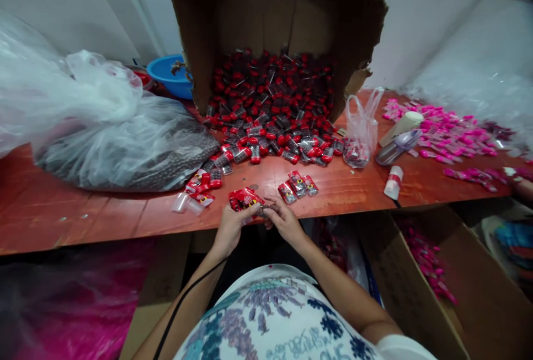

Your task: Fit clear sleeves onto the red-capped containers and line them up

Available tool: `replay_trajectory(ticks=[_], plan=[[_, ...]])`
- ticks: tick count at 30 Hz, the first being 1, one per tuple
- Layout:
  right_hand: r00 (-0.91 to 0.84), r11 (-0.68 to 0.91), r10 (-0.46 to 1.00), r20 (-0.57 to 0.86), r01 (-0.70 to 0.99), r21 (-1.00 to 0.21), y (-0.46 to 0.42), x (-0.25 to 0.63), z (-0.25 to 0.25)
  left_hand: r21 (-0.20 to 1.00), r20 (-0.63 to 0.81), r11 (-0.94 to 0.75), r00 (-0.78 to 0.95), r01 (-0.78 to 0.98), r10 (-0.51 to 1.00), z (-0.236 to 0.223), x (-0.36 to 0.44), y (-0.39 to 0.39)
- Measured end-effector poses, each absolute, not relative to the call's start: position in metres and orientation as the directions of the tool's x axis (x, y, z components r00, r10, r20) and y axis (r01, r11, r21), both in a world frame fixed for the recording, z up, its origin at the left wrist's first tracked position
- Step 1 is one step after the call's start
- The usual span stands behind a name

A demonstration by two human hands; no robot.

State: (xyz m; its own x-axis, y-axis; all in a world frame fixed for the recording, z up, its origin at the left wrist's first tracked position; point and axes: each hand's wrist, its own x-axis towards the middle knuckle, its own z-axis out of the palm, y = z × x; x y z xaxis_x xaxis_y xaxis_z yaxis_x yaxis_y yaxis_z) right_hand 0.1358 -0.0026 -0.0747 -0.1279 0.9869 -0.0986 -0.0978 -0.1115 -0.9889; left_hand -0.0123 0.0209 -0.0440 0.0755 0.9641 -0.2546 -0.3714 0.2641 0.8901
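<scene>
My left hand (230, 228) is closed at the table's front edge on a small bunch of shiny red printed labels (245, 198) with yellow and black marks. My right hand (286, 220) meets it, thumb and fingers pinched together at the labels' right end. A small dark piece between the fingertips is too small to name. Just beyond my right hand lie a few pieces with the same red print (298, 184). Left of my hands are more red labels (205, 198) and clear plastic cups (187, 203).
A torn cardboard box (275, 10) lies on its side, spilling small clear red-capped containers (270, 121). A plastic sack of dark beads (137, 149) sits left, a blue basin (169, 74) behind. Pink pieces (453, 132), a small bag (358, 138) and a bottle (397, 146) are right.
</scene>
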Motion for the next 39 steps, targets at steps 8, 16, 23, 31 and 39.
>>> replay_trajectory(ticks=[8, 16, 23, 31, 39], plan=[[-0.16, -0.069, 0.985, -0.059, -0.058, -0.996, -0.002, 0.144, -0.072, 0.848, -0.309, 0.333, 0.126, -0.412, 0.943, -0.045, -0.007, 0.019], [-0.117, -0.075, 0.991, -0.071, -0.033, -0.997, -0.001, 0.143, -0.08, 0.807, -0.379, 0.411, 0.163, -0.424, 0.911, -0.05, -0.011, 0.019], [-0.024, -0.132, 0.991, -0.132, -0.004, -0.991, 0.003, 0.149, -0.084, 0.766, -0.409, 0.442, 0.176, -0.467, 0.895, -0.06, -0.005, 0.017], [0.208, 0.011, 0.954, 0.217, 0.698, -0.716, 0.018, 0.178, -0.073, 0.688, -0.473, 0.39, 0.03, -0.612, 0.881, -0.065, -0.021, 0.024], [-0.172, 0.184, 0.975, 0.139, 0.28, -0.942, 0.033, 0.109, -0.071, 0.678, -0.434, 0.287, -0.053, -0.677, 0.899, -0.066, -0.027, 0.029]])
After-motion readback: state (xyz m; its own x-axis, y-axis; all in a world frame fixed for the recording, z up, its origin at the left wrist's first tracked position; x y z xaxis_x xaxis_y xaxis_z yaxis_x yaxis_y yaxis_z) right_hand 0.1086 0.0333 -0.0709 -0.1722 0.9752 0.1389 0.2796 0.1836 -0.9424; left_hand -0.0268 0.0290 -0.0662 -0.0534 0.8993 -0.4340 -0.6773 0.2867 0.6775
